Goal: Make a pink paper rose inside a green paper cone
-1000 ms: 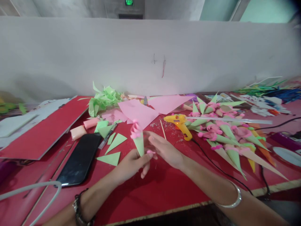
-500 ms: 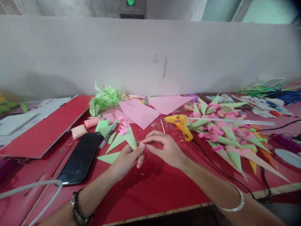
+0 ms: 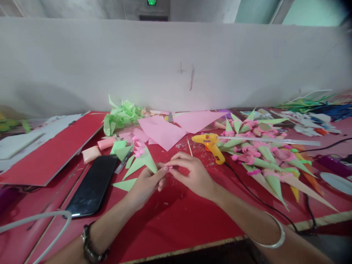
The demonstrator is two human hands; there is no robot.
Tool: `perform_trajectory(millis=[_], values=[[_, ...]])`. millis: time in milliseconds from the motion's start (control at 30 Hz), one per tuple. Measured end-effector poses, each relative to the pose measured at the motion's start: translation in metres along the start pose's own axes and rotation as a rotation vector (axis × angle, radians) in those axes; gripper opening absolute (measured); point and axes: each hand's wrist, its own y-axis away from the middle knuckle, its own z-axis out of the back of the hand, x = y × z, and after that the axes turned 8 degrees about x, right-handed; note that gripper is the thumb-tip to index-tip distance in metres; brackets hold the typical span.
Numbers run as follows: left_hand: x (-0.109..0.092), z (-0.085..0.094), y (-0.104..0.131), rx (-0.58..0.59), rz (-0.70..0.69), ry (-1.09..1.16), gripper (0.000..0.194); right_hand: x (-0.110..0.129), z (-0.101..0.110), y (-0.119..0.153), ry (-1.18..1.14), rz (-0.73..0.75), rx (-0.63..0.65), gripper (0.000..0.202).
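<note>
My left hand point(image 3: 148, 183) is closed round the narrow end of a light green paper cone point(image 3: 148, 160). Pink paper and small pink balls point(image 3: 138, 149) fill the cone's wide mouth, which points away to the left. Thumb and fingers of my right hand point(image 3: 192, 174) pinch a small pink bit point(image 3: 170, 167), soft-looking, right at my left thumb tip. The two hands meet over the red table point(image 3: 178, 216). Loose green paper pieces point(image 3: 125, 184) lie beside my left hand.
A yellow glue gun point(image 3: 210, 143) with a clear stick and black cord lies right of centre. Finished cones point(image 3: 264, 157) are heaped behind it. Pink paper sheets point(image 3: 163, 132) are in the middle, a black phone point(image 3: 92, 187) on the left, and a red board point(image 3: 60, 150) beyond.
Both hands stay together with the cone held. The pink bit shows more between the right fingertips now, and the cone has shifted slightly left.
</note>
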Motion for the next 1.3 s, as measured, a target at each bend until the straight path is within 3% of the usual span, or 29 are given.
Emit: perform_trajectory(millis=[200,367,533,700,833,1033,1300], values=[[0.002,0.001,0.0,0.01,-0.014,0.029,0.029,-0.001,-0.001,0.0,0.041,0.0,0.019,0.012],[0.001,-0.002,0.001,0.033,-0.008,0.125,0.024,0.002,-0.002,0.002,0.065,0.029,-0.036,0.01],[0.001,-0.005,0.001,0.048,-0.03,0.294,0.024,0.007,-0.001,0.002,-0.115,0.027,-0.074,0.01],[-0.001,0.002,-0.003,-0.07,-0.069,0.373,0.025,0.006,0.0,0.001,-0.409,-0.111,-0.153,0.013],[-0.001,0.002,-0.003,-0.08,-0.045,0.332,0.022,-0.003,0.0,-0.002,-0.537,-0.215,-0.212,0.016],[0.004,0.0,-0.001,0.015,-0.001,0.27,0.024,-0.006,-0.001,-0.003,-0.574,-0.309,-0.271,0.008],[-0.001,-0.005,0.002,0.094,0.025,0.178,0.027,-0.005,0.0,-0.003,-0.601,-0.341,-0.209,0.012]])
